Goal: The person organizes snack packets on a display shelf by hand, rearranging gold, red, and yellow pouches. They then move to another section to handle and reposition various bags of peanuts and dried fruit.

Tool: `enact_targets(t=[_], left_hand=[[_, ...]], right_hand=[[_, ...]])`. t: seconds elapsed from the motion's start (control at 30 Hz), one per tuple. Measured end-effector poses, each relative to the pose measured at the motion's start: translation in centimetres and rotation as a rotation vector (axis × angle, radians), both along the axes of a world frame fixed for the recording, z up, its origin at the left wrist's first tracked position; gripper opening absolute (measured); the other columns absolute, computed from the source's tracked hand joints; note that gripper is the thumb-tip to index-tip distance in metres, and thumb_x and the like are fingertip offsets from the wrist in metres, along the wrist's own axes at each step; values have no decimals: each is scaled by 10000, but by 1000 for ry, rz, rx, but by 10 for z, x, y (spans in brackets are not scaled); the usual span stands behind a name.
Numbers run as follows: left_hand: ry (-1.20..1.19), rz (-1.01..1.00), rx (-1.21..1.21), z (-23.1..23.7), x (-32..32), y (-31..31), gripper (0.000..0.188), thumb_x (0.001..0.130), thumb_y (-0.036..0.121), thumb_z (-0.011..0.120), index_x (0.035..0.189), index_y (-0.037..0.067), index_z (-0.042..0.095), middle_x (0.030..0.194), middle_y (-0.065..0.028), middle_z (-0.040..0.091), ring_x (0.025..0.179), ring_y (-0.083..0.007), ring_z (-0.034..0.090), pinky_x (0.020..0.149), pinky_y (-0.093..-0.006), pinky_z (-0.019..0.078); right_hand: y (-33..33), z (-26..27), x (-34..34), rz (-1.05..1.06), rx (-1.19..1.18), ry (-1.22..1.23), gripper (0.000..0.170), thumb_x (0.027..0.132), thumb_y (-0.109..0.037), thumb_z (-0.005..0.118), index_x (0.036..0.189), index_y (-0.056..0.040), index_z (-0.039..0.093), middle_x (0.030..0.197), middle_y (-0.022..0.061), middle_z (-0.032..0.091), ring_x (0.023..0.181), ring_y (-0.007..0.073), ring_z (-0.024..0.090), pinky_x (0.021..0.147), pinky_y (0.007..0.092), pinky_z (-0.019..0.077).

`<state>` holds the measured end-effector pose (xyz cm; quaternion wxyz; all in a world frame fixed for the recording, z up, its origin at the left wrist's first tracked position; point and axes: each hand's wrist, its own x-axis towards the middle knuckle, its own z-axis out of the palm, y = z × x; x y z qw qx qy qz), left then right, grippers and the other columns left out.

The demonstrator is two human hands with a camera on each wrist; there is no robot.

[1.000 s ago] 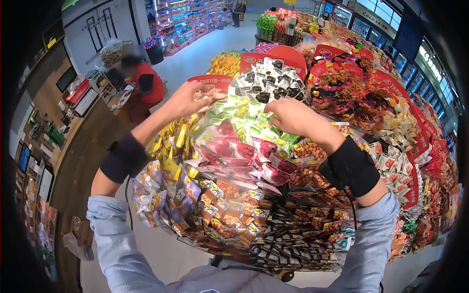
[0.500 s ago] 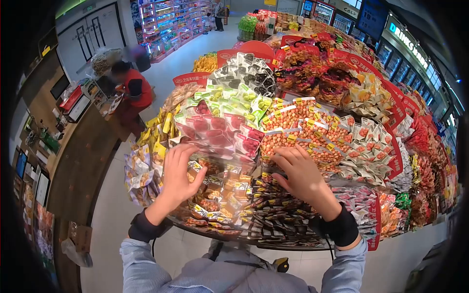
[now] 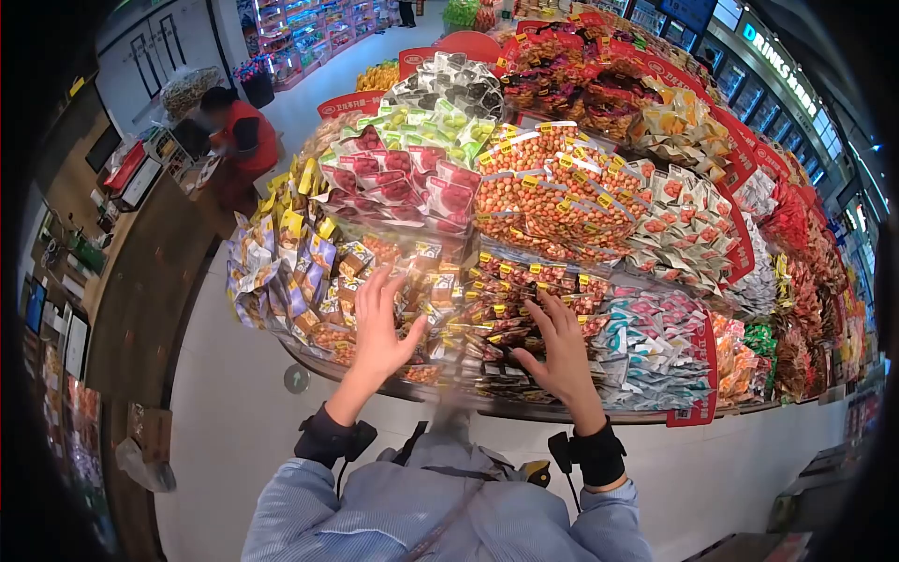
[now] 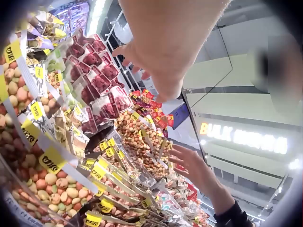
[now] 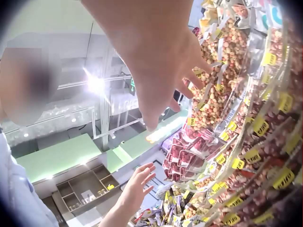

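Note:
Above the front of a heaped snack display, my left hand [image 3: 376, 328] has its fingers spread, with small brown-and-white packets [image 3: 440, 290] beneath and beside it. My right hand [image 3: 564, 354], also spread and holding nothing, is over dark-edged nut packets [image 3: 496, 314] with yellow labels. Pink-red fruit packs [image 3: 403, 178] lie beyond the left hand. Past the right hand are clear bags of round nuts [image 3: 552, 187]. In the left wrist view, the left hand's fingers reach toward the red fruit packs [image 4: 97, 71]. The right wrist view shows the nut bags [image 5: 222, 61] beside the right hand.
A curved clear rim [image 3: 524, 406] borders the display's front. Purple packets [image 3: 272, 267] heap at its left, pale packets [image 3: 684, 220] and a red sign strip [image 3: 704, 370] at its right. Across the aisle stand a brown counter [image 3: 169, 281] and a person in a red vest [image 3: 251, 140].
Both hands have come back from the far, upper packs to the front of the display, and their fingers have spread. The head view has shifted, showing more of the front rim.

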<state>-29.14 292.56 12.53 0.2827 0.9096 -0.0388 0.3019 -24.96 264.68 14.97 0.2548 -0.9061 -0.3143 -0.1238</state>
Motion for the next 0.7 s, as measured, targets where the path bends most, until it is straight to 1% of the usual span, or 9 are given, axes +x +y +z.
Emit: enact_targets(t=[0.1,0.2,0.33,0.43,0.53,0.6,0.7], left_hand=[[40,3,-51,-21,-15,4,667,756,269,678,1287,10,369,1336,-194,331,1261,-397,275,1052,-503,216],[141,-16,-152,-39,-41,8,702,750,265,677,1294,-19,337,1357,-210,296,1286,-400,244,1061,-507,204],[153,18,-135,-59,-71,13,745,755,261,677,1326,-23,292,1383,-232,259,1296,-410,222,1063,-514,192],[141,42,-163,-64,-82,13,762,758,251,678,1341,-22,271,1395,-240,241,1297,-414,218,1064,-518,186],[116,22,-155,-62,-87,10,770,760,235,680,1351,-22,258,1403,-244,230,1299,-415,214,1064,-515,184],[113,13,-153,-60,-88,4,765,762,231,674,1352,-21,257,1410,-235,221,1304,-414,209,1064,-515,184],[110,-44,-148,-56,-83,-10,769,785,237,654,1376,2,221,1432,-218,195,1322,-400,191,1077,-509,156]], right_hand=[[-4,-24,-20,-61,12,57,662,787,-350,651,1347,-102,400,1406,179,321,1272,400,302,1046,510,253],[4,-44,-41,-117,20,105,673,804,-370,625,1363,-92,372,1431,189,277,1285,406,277,1056,496,239],[19,-59,-72,-149,40,159,699,824,-384,603,1391,-89,319,1442,194,253,1311,405,245,1067,495,214],[23,-64,-92,-155,78,196,709,824,-388,604,1393,-82,314,1448,193,245,1314,405,240,1069,500,207],[17,-63,-106,-188,59,193,718,823,-392,606,1392,-68,311,1453,192,240,1314,404,238,1067,498,208],[7,-61,-115,-211,57,194,715,827,-390,601,1392,-63,309,1454,194,238,1314,404,242,1065,496,212],[-16,-63,-126,-271,92,187,711,831,-388,596,1395,-65,306,1450,198,240,1315,405,241,1064,497,212]])
